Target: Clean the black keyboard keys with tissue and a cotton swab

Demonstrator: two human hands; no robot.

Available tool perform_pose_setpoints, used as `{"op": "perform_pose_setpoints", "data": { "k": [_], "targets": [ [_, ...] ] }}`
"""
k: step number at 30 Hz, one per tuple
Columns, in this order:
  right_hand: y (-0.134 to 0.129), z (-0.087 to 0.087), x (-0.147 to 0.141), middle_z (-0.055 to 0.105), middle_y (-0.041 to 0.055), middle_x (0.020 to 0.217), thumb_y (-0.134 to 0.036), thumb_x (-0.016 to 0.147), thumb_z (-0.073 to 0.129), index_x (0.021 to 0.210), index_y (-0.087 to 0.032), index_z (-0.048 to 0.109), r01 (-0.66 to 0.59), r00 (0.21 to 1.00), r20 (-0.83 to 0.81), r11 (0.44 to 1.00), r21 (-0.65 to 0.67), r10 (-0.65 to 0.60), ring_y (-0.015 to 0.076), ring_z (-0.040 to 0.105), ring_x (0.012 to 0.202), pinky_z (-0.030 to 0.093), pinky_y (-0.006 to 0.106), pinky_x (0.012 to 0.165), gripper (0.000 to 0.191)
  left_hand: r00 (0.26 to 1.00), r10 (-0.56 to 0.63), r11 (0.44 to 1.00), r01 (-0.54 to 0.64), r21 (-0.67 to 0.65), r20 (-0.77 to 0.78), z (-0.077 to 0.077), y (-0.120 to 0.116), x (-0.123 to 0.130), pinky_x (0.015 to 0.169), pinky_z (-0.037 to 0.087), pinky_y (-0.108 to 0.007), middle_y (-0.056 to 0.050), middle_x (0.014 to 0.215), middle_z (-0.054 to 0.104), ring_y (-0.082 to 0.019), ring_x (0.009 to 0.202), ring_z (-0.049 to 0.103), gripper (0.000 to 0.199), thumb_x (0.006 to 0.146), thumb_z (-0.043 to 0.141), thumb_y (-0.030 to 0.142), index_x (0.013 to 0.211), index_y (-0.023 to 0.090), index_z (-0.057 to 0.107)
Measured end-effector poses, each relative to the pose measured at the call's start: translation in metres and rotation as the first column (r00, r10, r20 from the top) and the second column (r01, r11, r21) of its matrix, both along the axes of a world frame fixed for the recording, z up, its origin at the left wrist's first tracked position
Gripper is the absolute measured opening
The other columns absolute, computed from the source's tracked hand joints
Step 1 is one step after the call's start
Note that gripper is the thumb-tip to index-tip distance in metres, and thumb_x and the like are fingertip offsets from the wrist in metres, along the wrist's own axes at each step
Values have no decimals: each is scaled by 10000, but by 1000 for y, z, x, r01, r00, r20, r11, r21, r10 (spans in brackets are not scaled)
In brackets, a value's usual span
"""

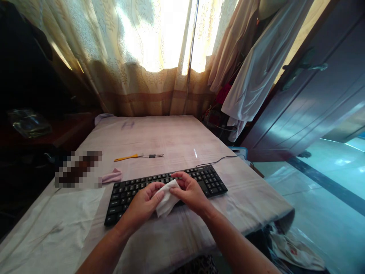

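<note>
Over the front middle of a black keyboard [122, 198], my two hands hold a small white cloth or tissue [167, 201] between them. My left hand [146, 201] pinches its left edge between thumb and curled fingers. At its upper right edge, my right hand [191, 190] has thumb and fingers closed on it. The cloth hangs down in front of the keyboard's near edge and hides some keys. Whether the cloth or my fingers touch the keys, I cannot tell.
A yellow-handled brush [125, 157] and a thin tool with a dark grip [152, 156] lie behind the keyboard. A pink cloth [113, 176] sits at its left. The black cable [222, 158] runs right across the covered table [159, 133]. A pixelated patch covers something at left.
</note>
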State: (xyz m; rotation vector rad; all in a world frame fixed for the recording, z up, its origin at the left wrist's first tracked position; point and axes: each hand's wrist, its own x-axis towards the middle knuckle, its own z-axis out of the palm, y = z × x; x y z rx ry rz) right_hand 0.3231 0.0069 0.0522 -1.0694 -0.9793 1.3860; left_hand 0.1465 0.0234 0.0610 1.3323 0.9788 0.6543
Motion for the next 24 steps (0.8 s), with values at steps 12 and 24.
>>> {"op": "perform_pose_setpoints", "data": {
  "k": [12,24],
  "targets": [
    [7,-27,4,774,56,967,-462,794,696,964,-206,760,480,871,45,867,131,-489,228,704,895,569,346,823,314,930,358,495,-114,861,-83,-31,15,49,820,581,-256,-27,1046,733,-164,914,725,171,921,544,249,1043,252,664],
    [18,-23,114,737,35,883,-455,857,651,1220,-235,603,532,609,484,776,338,-628,208,679,806,540,330,781,427,893,290,499,165,851,-343,-24,35,-1,885,580,-301,-33,1068,770,-211,938,737,260,905,559,372,1081,296,734]
  ]
}}
